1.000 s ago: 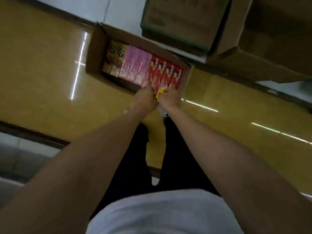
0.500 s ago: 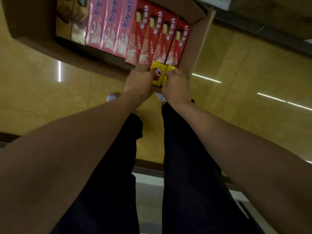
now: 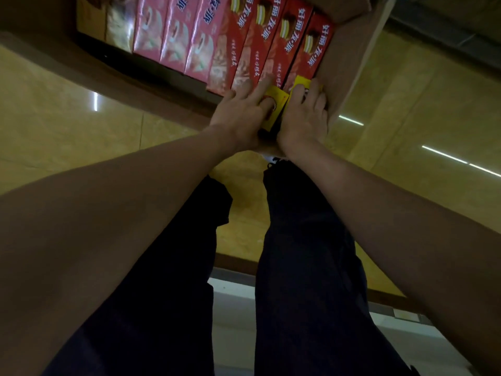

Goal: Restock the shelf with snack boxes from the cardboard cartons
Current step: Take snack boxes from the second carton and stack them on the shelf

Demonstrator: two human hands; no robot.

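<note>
- Down in the open cardboard carton [image 3: 349, 50] on the tan floor [image 3: 67, 126], long snack boxes stand packed side by side in one row: four red boxes [image 3: 273, 44] with white script and a layered-cake picture at the right, three pink boxes [image 3: 176, 36] beside them, and paler, brownish ones at the far left, too dim to read.
- Two yellow boxes [image 3: 276, 100] lie at the near right corner of the carton, just in front of the red ones — small, side by side, mostly hidden under the fingers.
- Left hand [image 3: 241, 118] lies on the left yellow box, fingers extended and spread, the tips reaching the red boxes.
- Right hand [image 3: 306, 115] seems to curl its fingers over the right yellow box, against the carton's right wall — the grip is partly hidden.
- Both hands sit close together, wrists nearly touching, forearms reaching straight down past dark trousers [image 3: 303, 267].
</note>
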